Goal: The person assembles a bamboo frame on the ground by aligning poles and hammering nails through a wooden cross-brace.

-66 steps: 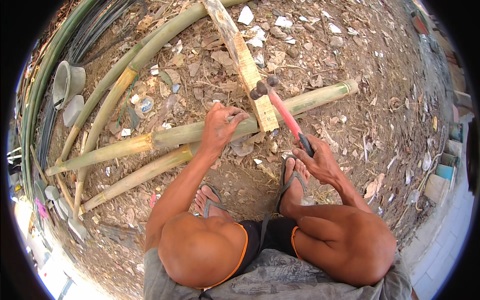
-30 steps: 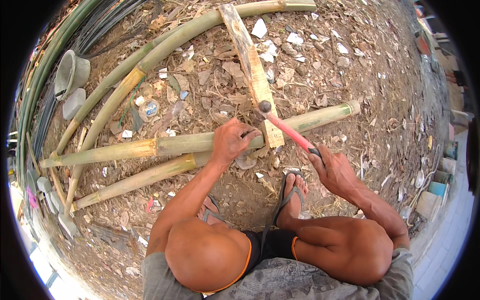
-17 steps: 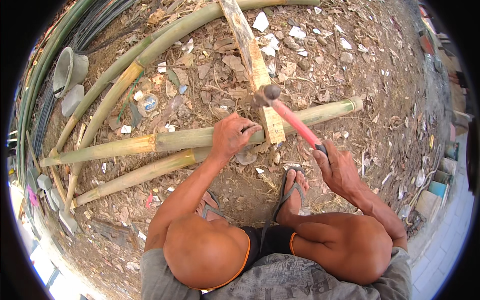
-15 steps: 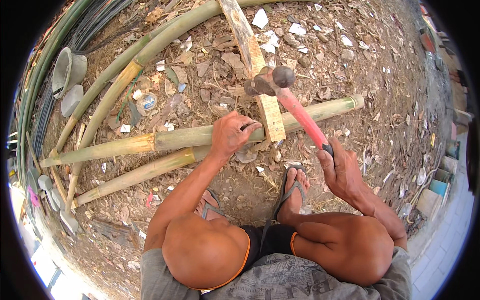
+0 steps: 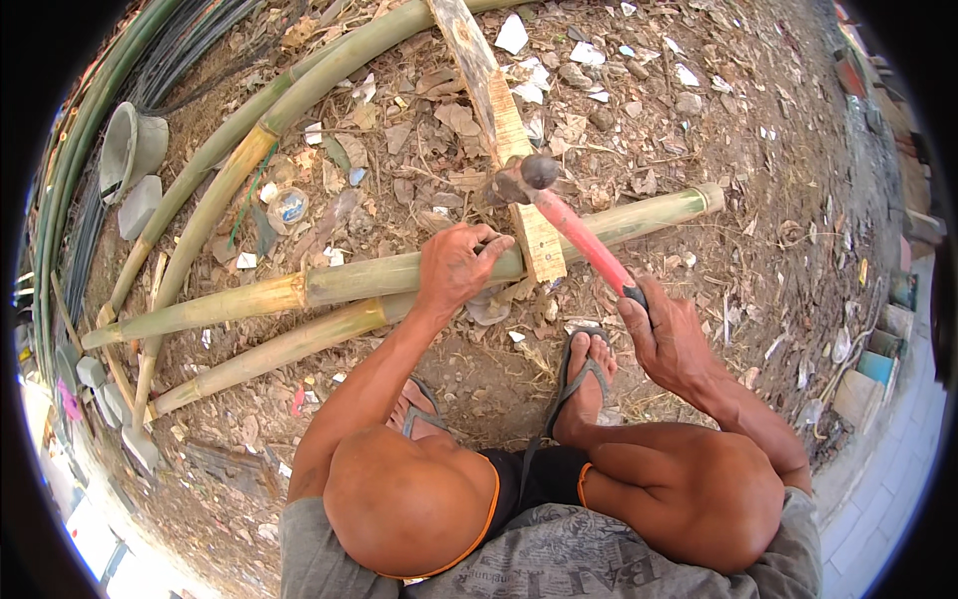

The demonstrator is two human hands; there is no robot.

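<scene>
My left hand is closed round a greenish bamboo pole that lies crosswise on the ground, thumb and forefinger close to a wooden plank. The plank crosses over the pole, its near end showing small dark spots. In my right hand is a hammer with a red handle, gripped at its black end. Its dark metal head is over the plank, just beyond the pole; whether it touches the wood I cannot tell.
A second bamboo pole lies nearer me. Curved bamboo, a grey bucket and grey blocks are at the left. White shards and dry leaves litter the soil. My sandalled foot stands near the plank end.
The hammer head has moved left and slightly nearer, over the plank, with my right hand shifting the same way. My left hand stays on the pole.
</scene>
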